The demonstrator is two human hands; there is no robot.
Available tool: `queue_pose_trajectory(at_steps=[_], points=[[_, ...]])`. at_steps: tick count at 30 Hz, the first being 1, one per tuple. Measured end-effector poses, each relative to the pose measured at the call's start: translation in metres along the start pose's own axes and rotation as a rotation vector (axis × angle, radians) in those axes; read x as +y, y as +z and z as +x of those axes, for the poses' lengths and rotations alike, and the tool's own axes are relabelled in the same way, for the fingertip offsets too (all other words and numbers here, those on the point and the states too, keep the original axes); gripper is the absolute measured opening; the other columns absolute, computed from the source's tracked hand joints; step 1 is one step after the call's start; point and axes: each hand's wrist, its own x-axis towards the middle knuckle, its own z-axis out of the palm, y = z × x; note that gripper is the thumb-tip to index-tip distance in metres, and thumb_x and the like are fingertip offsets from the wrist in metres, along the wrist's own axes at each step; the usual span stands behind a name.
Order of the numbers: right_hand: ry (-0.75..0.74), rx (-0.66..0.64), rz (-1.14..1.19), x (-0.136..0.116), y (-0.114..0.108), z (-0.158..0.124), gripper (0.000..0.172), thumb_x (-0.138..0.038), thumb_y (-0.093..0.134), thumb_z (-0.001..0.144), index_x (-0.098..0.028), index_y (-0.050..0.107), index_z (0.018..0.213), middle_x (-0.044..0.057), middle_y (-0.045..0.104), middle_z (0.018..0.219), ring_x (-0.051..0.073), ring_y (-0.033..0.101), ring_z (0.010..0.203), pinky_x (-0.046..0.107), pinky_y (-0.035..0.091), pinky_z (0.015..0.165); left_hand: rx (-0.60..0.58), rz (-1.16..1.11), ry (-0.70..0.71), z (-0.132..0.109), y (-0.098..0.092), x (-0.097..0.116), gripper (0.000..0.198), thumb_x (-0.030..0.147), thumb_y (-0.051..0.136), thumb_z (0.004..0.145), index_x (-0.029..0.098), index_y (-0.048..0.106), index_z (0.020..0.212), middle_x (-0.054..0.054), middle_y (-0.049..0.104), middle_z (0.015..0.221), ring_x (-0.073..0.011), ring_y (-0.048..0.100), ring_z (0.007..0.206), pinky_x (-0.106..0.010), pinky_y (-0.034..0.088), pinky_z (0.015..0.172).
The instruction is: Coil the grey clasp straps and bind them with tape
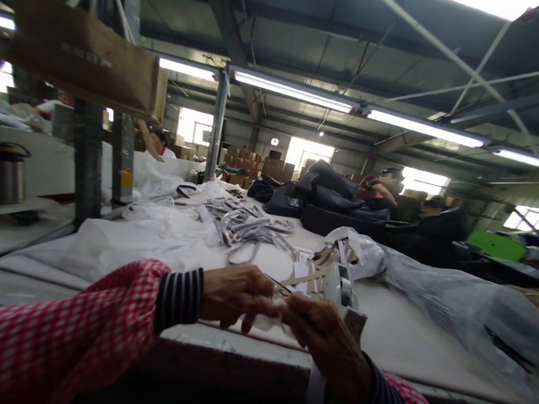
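Note:
Close together at the front edge of the table, my two hands meet over a crumpled piece of translucent whitish plastic (266, 322). My left hand (237, 291) has its fingers bent down onto the plastic. From the right, my right hand (322, 329) pinches it with the thumb and fingers pressed together. Just behind my right hand stands a light-coloured device (342, 285), possibly a tape dispenser; its lower part is hidden. Beyond my hands lie loose white and tan strips (306, 272). Motion smears the fingertips a little.
A heap of grey straps (243, 221) lies farther back, beside sheets of clear plastic (132, 238). Black padded bags (327, 190) are piled at the back right. A large plastic bag (447, 289) covers the right side. Dark posts (88, 162) rise at left. Other people work farther off.

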Motion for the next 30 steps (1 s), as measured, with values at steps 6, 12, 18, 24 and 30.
queue_pose_trajectory(at_steps=[6, 12, 18, 24, 30], points=[[-0.061, 0.061, -0.137, 0.007, -0.017, 0.018, 0.042, -0.045, 0.049, 0.098, -0.02, 0.052, 0.065, -0.004, 0.041, 0.058, 0.012, 0.042, 0.057, 0.026, 0.03, 0.058, 0.125, 0.099, 0.083, 0.0, -0.048, 0.006, 0.043, 0.049, 0.062, 0.086, 0.016, 0.067, 0.059, -0.004, 0.063, 0.052, -0.0148, 0.057, 0.044, -0.022, 0.043, 0.046], [-0.173, 0.088, -0.224, 0.004, -0.017, 0.012, 0.038, -0.04, 0.053, 0.098, -0.021, 0.06, 0.065, -0.004, 0.042, 0.054, 0.012, 0.04, 0.051, 0.027, 0.028, 0.055, 0.107, 0.167, 0.084, -0.002, -0.059, 0.005, 0.032, 0.046, 0.07, 0.082, 0.019, 0.078, 0.098, -0.008, 0.076, 0.093, -0.0244, 0.068, 0.084, -0.025, 0.048, 0.069], [-0.177, -0.032, -0.207, -0.015, -0.012, 0.008, 0.03, -0.027, 0.054, 0.096, -0.018, 0.062, 0.069, -0.005, 0.041, 0.055, 0.009, 0.04, 0.05, 0.023, 0.028, 0.052, 0.078, 0.019, 0.082, 0.002, 0.004, -0.02, 0.042, 0.057, 0.056, 0.089, 0.019, 0.071, 0.076, 0.0, 0.059, 0.06, -0.0138, 0.05, 0.051, -0.022, 0.038, 0.05], [-0.097, -0.107, -0.157, -0.008, -0.014, -0.004, 0.03, -0.044, 0.074, 0.084, -0.023, 0.067, 0.103, -0.006, 0.055, 0.062, 0.012, 0.05, 0.056, 0.022, 0.035, 0.056, 0.194, 0.154, 0.216, -0.014, 0.006, -0.016, 0.043, 0.055, 0.054, 0.091, 0.02, 0.071, 0.072, 0.0, 0.057, 0.061, -0.0145, 0.049, 0.06, -0.022, 0.038, 0.058], [-0.26, -0.053, -0.234, 0.008, -0.016, -0.013, 0.013, -0.03, 0.058, 0.097, -0.025, 0.067, 0.104, 0.002, 0.068, 0.085, 0.015, 0.063, 0.071, 0.023, 0.044, 0.065, 0.045, -0.179, -0.125, -0.038, 0.009, -0.028, 0.057, 0.067, 0.054, 0.087, 0.014, 0.065, 0.069, 0.004, 0.042, 0.048, -0.0084, 0.033, 0.042, -0.021, 0.024, 0.042]])
